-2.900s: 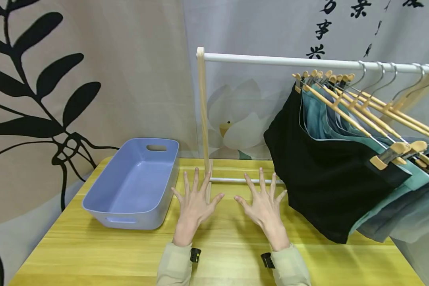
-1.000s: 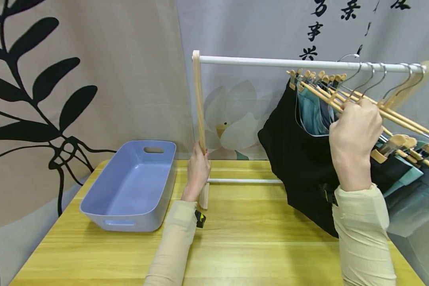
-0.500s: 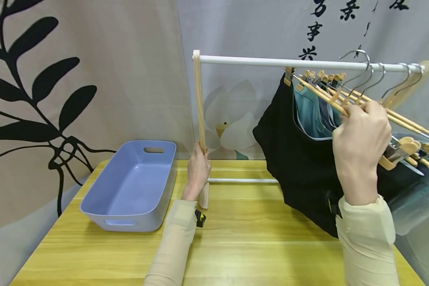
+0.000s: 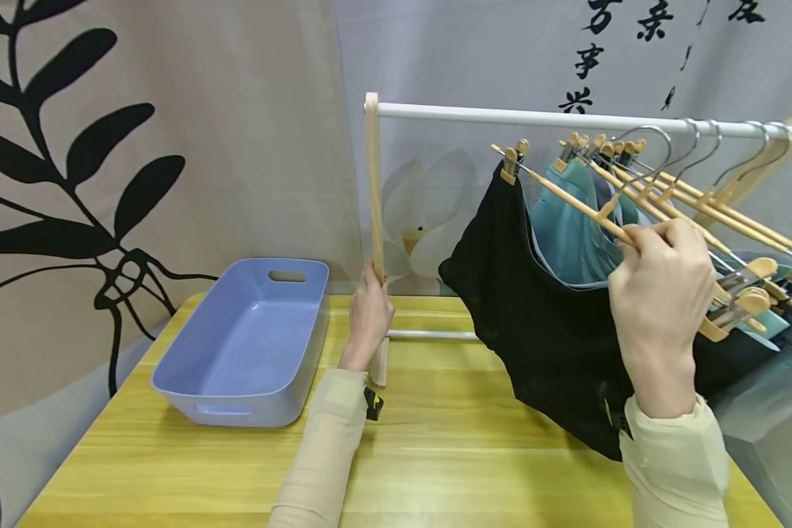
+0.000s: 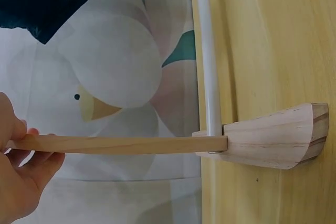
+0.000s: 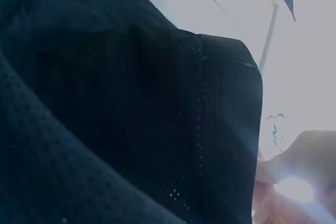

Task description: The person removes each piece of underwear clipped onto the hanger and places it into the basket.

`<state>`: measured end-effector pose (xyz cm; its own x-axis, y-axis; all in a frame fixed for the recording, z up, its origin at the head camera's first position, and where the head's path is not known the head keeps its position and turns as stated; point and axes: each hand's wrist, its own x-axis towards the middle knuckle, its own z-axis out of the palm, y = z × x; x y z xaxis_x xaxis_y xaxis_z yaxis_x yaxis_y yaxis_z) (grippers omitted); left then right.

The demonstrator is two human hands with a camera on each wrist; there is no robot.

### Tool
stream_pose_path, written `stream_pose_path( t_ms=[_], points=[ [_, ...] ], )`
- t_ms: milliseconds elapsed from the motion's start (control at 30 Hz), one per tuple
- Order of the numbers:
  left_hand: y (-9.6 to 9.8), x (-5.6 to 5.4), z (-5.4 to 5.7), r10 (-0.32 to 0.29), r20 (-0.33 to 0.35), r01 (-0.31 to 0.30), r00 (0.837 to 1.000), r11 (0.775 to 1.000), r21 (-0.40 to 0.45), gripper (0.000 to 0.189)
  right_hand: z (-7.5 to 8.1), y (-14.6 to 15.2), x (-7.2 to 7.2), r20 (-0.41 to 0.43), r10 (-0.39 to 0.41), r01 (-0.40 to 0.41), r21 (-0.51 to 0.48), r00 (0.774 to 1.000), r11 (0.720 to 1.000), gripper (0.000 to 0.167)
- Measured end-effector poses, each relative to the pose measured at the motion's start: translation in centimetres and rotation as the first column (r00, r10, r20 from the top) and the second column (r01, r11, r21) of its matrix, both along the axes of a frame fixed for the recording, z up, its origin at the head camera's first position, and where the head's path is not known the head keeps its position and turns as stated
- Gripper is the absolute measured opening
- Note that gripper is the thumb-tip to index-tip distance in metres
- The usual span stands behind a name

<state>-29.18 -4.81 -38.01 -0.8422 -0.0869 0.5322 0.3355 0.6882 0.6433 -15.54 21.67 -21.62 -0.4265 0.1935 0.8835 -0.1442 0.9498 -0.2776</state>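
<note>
- At the near right of the table (image 4: 435, 469), dark folds of a black garment (image 4: 548, 337) hung below the person's right hand (image 4: 660, 293), well to the right of centre.
- That right hand had its fingers curled round the bar of a wooden hanger (image 4: 567, 199), gripping it on the near side of the hook's foot. From the right wrist I saw mostly dark cloth, with the fingers lost in glare.
- The hanger's long axis ran slantwise from near right to far left. One clip (image 4: 513, 160) pinched the garment close to the far left end; another, just right of the hand, looked to be its near one.
- Left of both hands' work, a blue basket (image 4: 264, 412) sat on the table.
- Farther along, the left hand (image 4: 372, 312) had its fingers wrapped round the rack's left upright (image 4: 373, 191). It was well apart from the hanger, so the right hand was plainly the nearer one.
- Up and away from the right hand, the hook (image 4: 669, 147) curved just beneath the top line of the white rail (image 4: 488, 114). It seemed off the rail, on the near side, though depth was hard to judge; I reckoned everything turned on that relation.
- Beyond and to the right, other hangers (image 4: 752, 223) were hooked on the rail, teal cloth (image 4: 567, 227) showing behind the black.
</note>
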Motion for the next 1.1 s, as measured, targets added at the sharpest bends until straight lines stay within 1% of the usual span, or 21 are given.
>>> stream_pose_path(
  t_ms=[100, 333, 433, 533, 600, 700, 800, 867, 933, 1000, 1033, 1100],
  points=[
    [0.1, 0.0, -0.1, 0.004, 0.001, -0.004, 1.000, 1.000, -0.006, 0.045, -0.3, -0.1, 0.2, -0.013, 0.023, -0.023, 0.004, 1.000, 1.000, 0.019],
    [0.2, -0.1, 0.1, 0.000, 0.001, 0.000, 1.000, 1.000, 0.008, 0.044, -0.6, -0.1, 0.3, -0.062, 0.083, -0.083, 0.011, 0.995, 0.997, 0.016],
    [0.0, -0.1, 0.3, -0.025, 0.029, 0.024, 0.999, 0.999, 0.048, 0.046, -0.8, -0.1, 0.3, -0.072, 0.103, -0.101, 0.022, 0.992, 0.995, 0.016],
    [-0.3, 0.0, 0.4, -0.070, 0.067, 0.063, 0.995, 0.992, 0.110, 0.049, -0.9, -0.2, 0.4, -0.073, 0.125, -0.123, 0.038, 0.989, 0.992, 0.014],
    [-0.5, 0.3, 0.6, -0.090, 0.069, 0.080, 0.994, 0.987, 0.137, 0.052, -1.0, -0.2, 0.6, -0.065, 0.146, -0.143, 0.049, 0.987, 0.988, 0.014],
    [-0.5, 1.0, 1.3, -0.096, 0.021, 0.091, 0.995, 0.982, 0.166, 0.052, -1.0, -0.1, 0.7, -0.045, 0.185, -0.182, 0.068, 0.982, 0.981, 0.014],
    [-0.6, 2.0, 2.5, -0.049, -0.085, 0.065, 0.995, 0.977, 0.201, 0.049, -1.1, 0.0, 0.8, -0.027, 0.218, -0.215, 0.084, 0.976, 0.973, 0.013],
    [-0.7, 2.7, 3.6, 0.000, -0.172, 0.040, 0.985, 0.972, 0.231, 0.046, -1.1, 0.0, 0.8, -0.024, 0.236, -0.233, 0.096, 0.971, 0.968, 0.012],
    [-0.9, 3.5, 4.8, 0.040, -0.265, 0.030, 0.964, 0.967, 0.254, 0.042, -1.2, 0.0, 0.9, -0.020, 0.254, -0.250, 0.108, 0.967, 0.962, 0.012],
    [-1.0, 4.3, 6.1, 0.062, -0.347, 0.031, 0.936, 0.966, 0.256, 0.038, -1.2, -0.1, 0.9, -0.019, 0.276, -0.272, 0.119, 0.961, 0.955, 0.012],
    [-1.1, 4.7, 6.7, 0.066, -0.389, 0.036, 0.919, 0.968, 0.250, 0.037, -1.2, -0.1, 1.0, -0.014, 0.282, -0.278, 0.135, 0.959, 0.951, 0.012],
    [-1.2, 5.5, 8.0, 0.052, -0.460, 0.056, 0.887, 0.974, 0.220, 0.034, -1.2, -0.2, 1.0, -0.004, 0.298, -0.293, 0.158, 0.955, 0.943, 0.011]
  ],
)
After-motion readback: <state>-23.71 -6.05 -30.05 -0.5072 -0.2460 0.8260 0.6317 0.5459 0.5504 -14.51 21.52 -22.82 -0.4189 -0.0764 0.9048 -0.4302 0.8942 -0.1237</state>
